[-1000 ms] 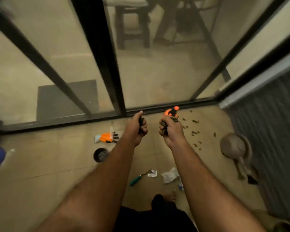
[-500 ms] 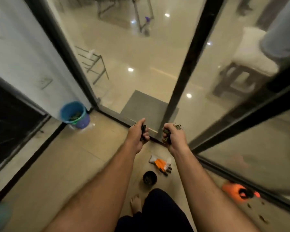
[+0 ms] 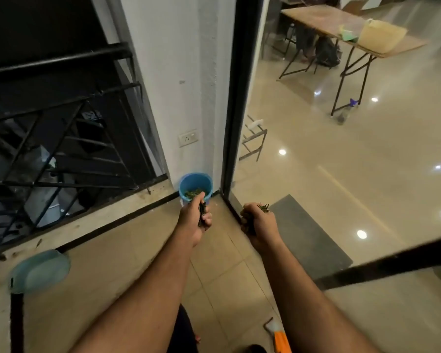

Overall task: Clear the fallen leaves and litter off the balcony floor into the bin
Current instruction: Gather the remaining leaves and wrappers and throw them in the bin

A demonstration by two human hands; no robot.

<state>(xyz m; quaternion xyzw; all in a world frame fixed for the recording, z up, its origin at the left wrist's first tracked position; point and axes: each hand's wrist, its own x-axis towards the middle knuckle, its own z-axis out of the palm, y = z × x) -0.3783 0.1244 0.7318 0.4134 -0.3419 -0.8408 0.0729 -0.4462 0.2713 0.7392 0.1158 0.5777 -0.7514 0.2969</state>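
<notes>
Nearest, at the bottom right edge, an orange and white glove [image 3: 280,338] lies on the tan tiled balcony floor [image 3: 222,271], only partly in view. Both forearms reach forward from there. The left hand [image 3: 195,220] is curled round a dark clump of leaves [image 3: 202,211], its thumb uppermost, and sits just short of the bin. The right hand [image 3: 259,225] is fisted round a second bunch of leaves [image 3: 263,207], green tips poking out above the knuckles, over the black door track [image 3: 233,207] to the right of the bin. At the near left a blurred pale blue round object [image 3: 40,270], possibly a lid or basin, rests by the railing kerb. Beyond the left hand stands the blue bin [image 3: 195,183] in the far corner, against the white wall, with green leaf scraps already inside. Further off, through the glass, a folding bench [image 3: 351,29] stands on the shiny indoor floor. The leaves look light, dry and crumbly, so a loose handful would shed flakes; a full, closed fist around the middle of each bunch suits them, opened only once the hand is directly over the bin's mouth, since such light bits could drift wide of the rim.
</notes>
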